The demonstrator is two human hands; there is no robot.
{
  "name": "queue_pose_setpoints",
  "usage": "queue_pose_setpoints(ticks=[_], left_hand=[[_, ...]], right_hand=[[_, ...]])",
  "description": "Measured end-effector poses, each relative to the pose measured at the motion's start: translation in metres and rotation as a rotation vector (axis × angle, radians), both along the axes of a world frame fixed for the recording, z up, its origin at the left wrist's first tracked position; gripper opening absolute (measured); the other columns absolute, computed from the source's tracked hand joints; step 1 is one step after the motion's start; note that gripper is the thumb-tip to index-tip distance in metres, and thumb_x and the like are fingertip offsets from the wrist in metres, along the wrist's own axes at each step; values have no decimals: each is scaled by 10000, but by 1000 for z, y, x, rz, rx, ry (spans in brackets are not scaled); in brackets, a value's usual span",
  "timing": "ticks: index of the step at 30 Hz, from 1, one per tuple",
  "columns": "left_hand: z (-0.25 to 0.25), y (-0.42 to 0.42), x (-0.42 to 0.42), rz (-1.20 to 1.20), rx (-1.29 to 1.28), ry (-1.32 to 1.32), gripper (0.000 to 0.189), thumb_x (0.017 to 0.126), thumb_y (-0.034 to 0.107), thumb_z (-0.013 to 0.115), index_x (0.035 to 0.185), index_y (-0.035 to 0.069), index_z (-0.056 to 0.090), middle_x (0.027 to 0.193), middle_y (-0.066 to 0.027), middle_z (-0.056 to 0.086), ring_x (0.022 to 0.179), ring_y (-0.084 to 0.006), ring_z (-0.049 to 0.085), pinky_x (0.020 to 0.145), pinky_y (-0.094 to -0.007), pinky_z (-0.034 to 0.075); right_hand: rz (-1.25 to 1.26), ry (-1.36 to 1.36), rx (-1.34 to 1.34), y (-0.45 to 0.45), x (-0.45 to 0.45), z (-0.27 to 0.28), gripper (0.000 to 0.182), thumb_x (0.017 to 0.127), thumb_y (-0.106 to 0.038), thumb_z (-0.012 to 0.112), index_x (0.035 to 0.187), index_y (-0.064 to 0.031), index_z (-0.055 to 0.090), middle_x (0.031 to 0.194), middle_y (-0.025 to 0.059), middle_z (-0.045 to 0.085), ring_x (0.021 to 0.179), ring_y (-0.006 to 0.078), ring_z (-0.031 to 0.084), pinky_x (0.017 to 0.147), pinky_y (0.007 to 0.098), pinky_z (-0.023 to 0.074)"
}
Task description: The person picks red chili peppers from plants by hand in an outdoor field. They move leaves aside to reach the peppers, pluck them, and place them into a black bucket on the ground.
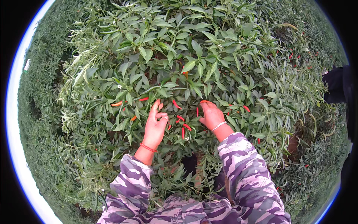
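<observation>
Red chili peppers (187, 127) hang among the leaves of dense chili pepper plants (195, 53) between my two hands. My left hand (155, 123), with a red bead bracelet at the wrist, reaches into the foliage; its fingers are apart and nothing shows in them. Just left of it are an orange-red pepper (116, 104) and an orange one (133, 118). My right hand (211, 115), with a pale bangle, has its fingers curled down at the leaves. An orange-red pepper (205, 101) lies at its fingertips; whether they grip it cannot be told. A thin red pepper (197, 111) hangs beside the thumb.
Chili foliage surrounds me, with long green peppers (109, 32) at the upper left. More red peppers (246, 108) show to the right. Bare soil (293, 142) is visible between plants at the right. Part of a person in dark clothing (335, 84) is at the right edge.
</observation>
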State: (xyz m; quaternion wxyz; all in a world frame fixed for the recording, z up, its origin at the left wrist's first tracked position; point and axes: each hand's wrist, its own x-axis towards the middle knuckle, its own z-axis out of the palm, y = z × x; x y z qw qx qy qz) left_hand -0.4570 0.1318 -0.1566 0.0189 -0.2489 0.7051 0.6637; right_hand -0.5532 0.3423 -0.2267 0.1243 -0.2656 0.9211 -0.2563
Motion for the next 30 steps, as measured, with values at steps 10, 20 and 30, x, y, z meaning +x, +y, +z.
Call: queue_pose_setpoints(ticks=[10, 20, 30], left_hand=[[26, -2, -29, 78, 26, 213, 678, 835, 23, 500, 1433, 44, 180, 1452, -162, 254, 1333, -265, 281, 1075, -375, 252], [38, -57, -21, -607, -1373, 17, 477, 671, 128, 688, 1135, 117, 580, 1236, -103, 496, 1242, -301, 381, 1092, -458, 221], [34, -72, 43, -600, -1317, -157, 335, 693, 230, 703, 1004, 130, 632, 1218, -68, 484, 1147, -264, 433, 970, -480, 294]], right_hand=[[-45, 199, -111, -15, -17, 22, 232, 691, -92, 653, 920, -80, 616, 885, 83, 569, 853, 295, 573, 743, 416, 465], [-184, -437, -208, -8, -13, -32, 259, 833, -264, 578, 873, -12, 622, 765, 181, 646, 711, 313, 644, 661, 415, 496], [-255, -820, -145, -27, -8, -9, 354, 865, -289, 579, 861, 65, 559, 646, 119, 609, 498, 183, 621, 460, 291, 519]])
